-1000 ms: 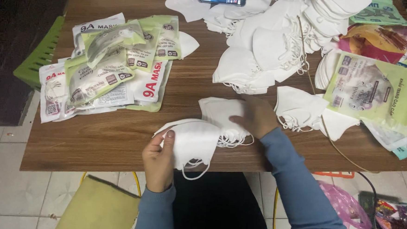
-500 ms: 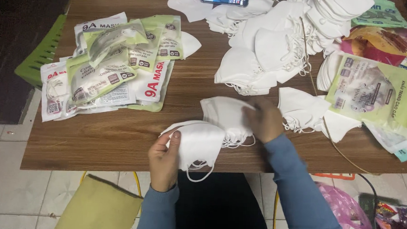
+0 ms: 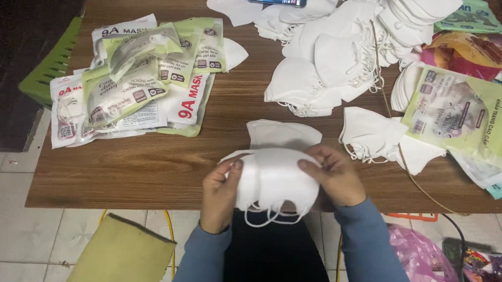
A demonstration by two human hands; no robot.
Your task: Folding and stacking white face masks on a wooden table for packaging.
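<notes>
Both hands grasp one white mask: left hand at its left end, right hand at its right, long axis lying sideways.

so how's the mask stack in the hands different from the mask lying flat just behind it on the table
The held mask stack is several layers thick, gripped by the left hand and right hand, ear loops dangling. The flat mask lies untouched on the table. Both are white, folded masks.
</notes>
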